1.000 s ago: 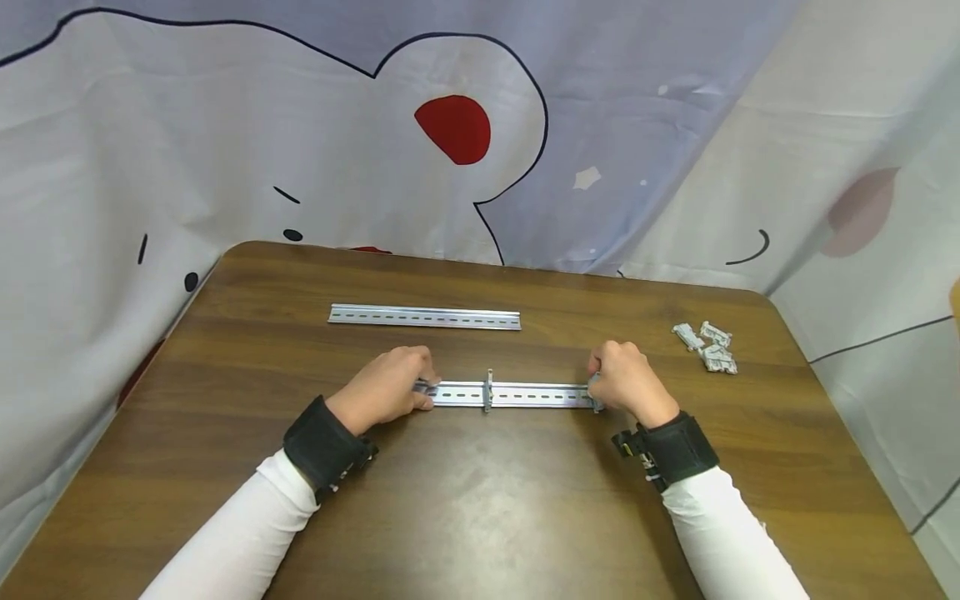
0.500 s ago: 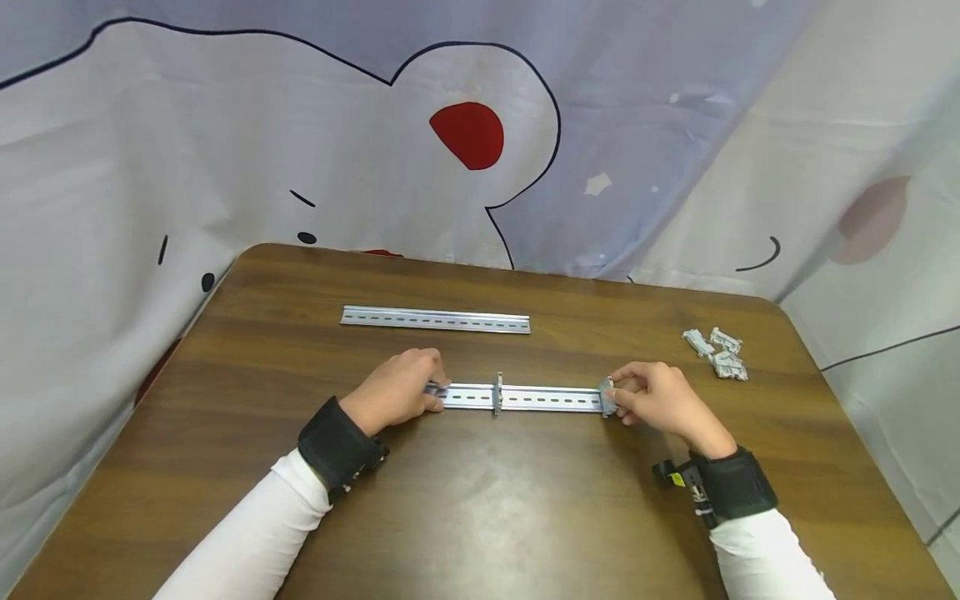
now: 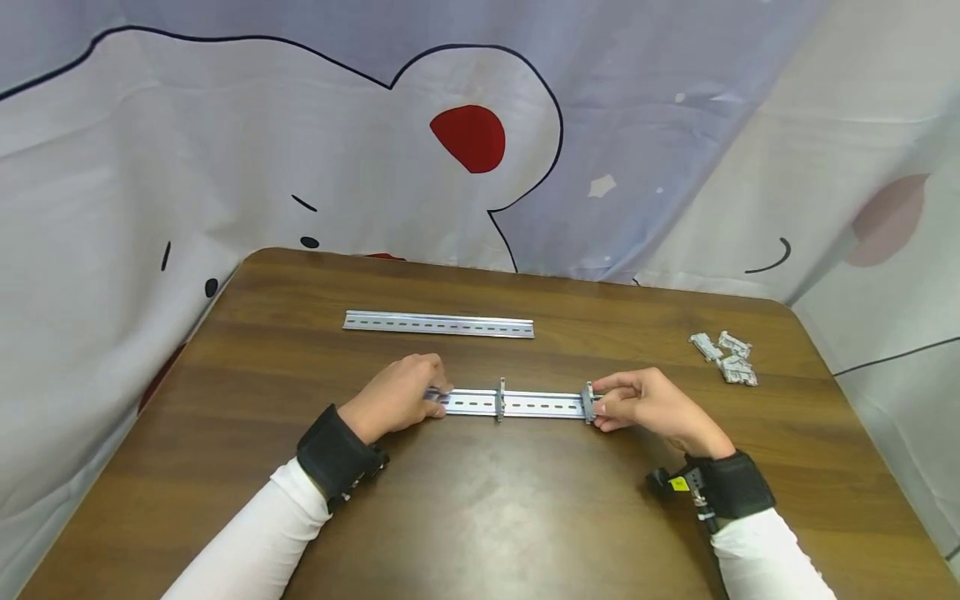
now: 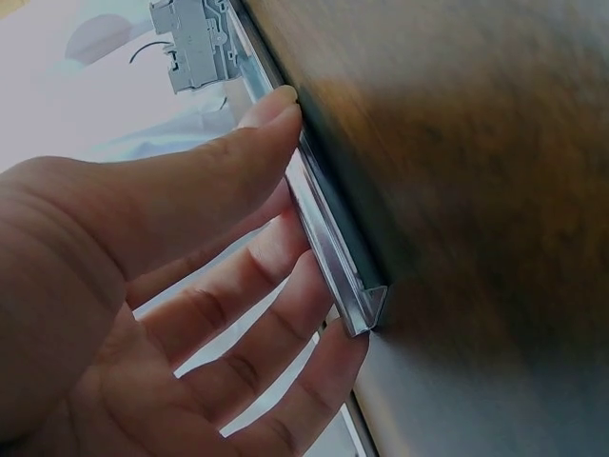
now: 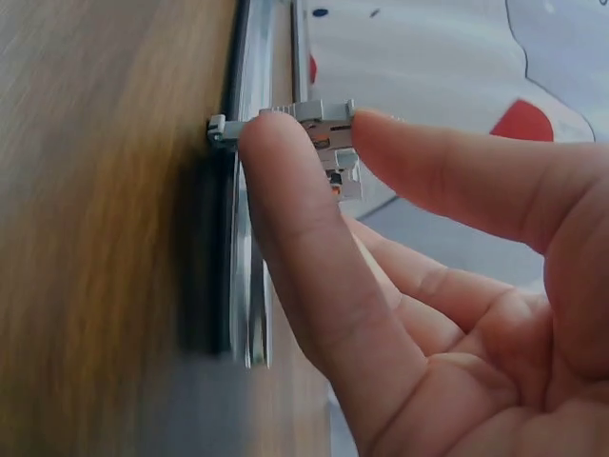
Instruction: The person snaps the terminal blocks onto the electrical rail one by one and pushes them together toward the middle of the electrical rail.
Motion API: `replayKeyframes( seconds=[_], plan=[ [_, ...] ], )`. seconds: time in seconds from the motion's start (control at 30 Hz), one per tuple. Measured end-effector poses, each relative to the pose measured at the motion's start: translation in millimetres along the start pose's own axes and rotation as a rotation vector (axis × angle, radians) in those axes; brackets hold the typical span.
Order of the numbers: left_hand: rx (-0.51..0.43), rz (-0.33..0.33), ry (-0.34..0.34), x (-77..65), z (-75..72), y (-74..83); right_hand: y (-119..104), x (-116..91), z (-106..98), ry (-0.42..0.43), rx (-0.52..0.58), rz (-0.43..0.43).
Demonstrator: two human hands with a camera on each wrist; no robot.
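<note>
My left hand (image 3: pixel 396 396) grips the left end of a slotted metal DIN rail (image 3: pixel 543 406); in the left wrist view the thumb lies along one edge of the rail (image 4: pixel 324 233) and the fingers on the other. One grey terminal block (image 3: pixel 501 402) stands upright across the rail near its middle. At the right end, thumb and fingertips of my right hand (image 3: pixel 656 407) hold a second grey terminal block (image 3: pixel 588 403), which sits across the rail. The right wrist view shows this block (image 5: pixel 328 138) partly hidden behind a fingertip.
Another slotted rail (image 3: pixel 438 324) lies farther back on the wooden table (image 3: pixel 480 508). Several loose terminal blocks (image 3: pixel 726 358) are gathered at the back right. A printed curtain (image 3: pixel 337 142) hangs behind the table's far edge.
My right hand has turned from above the rail's end to its right side, and the second terminal block has shifted left along the rail. The left hand keeps its grip.
</note>
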State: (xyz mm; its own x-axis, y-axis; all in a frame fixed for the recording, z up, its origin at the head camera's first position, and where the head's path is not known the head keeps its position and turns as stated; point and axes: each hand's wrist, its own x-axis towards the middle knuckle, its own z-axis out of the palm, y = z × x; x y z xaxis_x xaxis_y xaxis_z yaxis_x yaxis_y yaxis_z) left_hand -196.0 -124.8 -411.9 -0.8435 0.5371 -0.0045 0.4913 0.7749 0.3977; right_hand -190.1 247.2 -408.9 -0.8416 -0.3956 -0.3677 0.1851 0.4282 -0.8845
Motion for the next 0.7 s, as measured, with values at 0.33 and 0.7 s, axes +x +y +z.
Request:
replayKeyframes(
  seconds=[0.33, 0.7],
  plan=[
    [-0.018, -0.001, 0.011, -2.2, -0.4, -2.1, -9, 16, 20, -0.001, 0.062, -0.02],
    [-0.025, -0.022, -0.004, -0.6, 0.3, -1.4, -25, 41, 64, -0.023, 0.112, -0.034]
  ],
)
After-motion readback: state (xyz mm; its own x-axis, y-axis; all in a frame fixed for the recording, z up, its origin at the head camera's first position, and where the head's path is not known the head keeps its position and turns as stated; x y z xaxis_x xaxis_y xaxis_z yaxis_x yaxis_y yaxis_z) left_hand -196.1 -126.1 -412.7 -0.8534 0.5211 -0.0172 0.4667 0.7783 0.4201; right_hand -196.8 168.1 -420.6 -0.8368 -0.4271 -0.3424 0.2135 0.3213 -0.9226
